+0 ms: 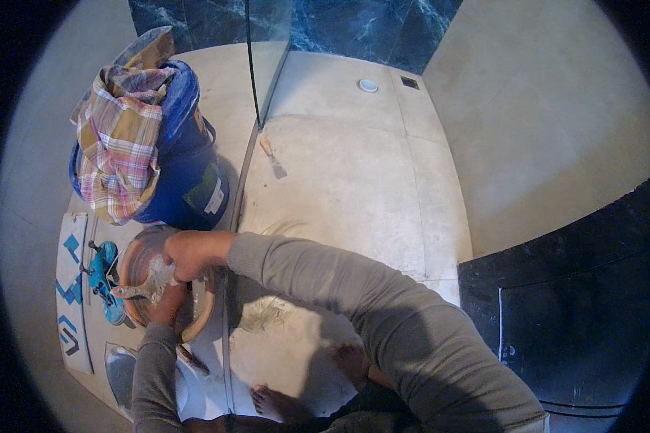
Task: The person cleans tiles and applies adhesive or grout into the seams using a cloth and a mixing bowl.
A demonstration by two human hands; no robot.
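Note:
Both my hands are together over a round brown bowl point(206, 309) on the floor at the left. My right hand point(185, 255) reaches in from the right, its fingers bent round a pale, wet-looking mass point(157, 278). Against the same mass my left hand point(167, 303) is closed from the near side. Whether it is a soaked rag or a lump of paste I cannot tell. Greyish smears coat the fingers and the inside of the bowl. My hands and the mass cover much of the bowl's inside.
Behind the bowl stands a blue bucket point(188, 184), draped with a plaid cloth point(119, 133). A scraper point(271, 155) lies near a glass panel point(269, 65). Left of the bowl are a turquoise item with black parts point(107, 281) and a patterned white board point(72, 289). A grey blade point(120, 372) lies nearer.

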